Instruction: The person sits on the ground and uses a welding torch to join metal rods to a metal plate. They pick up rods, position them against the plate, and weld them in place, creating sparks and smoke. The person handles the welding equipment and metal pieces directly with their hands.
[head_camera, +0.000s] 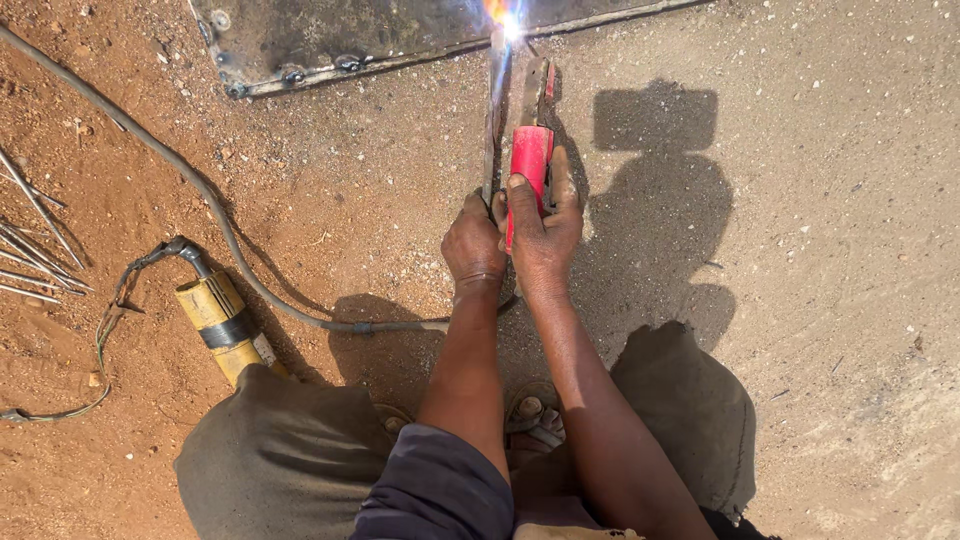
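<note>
Sparks flare where a welding rod (494, 110) meets the edge of the metal sheet (330, 35) lying on the dirt ground (800, 200). Just below the sheet, the right hand (545, 225) is closed around a red electrode holder (531, 160), and the left hand (473, 240) curls against the rod beside it. Farther left of the sheet lie a yellow tool (222, 325), a cable (200, 190) and spare rods (35, 245).
</note>
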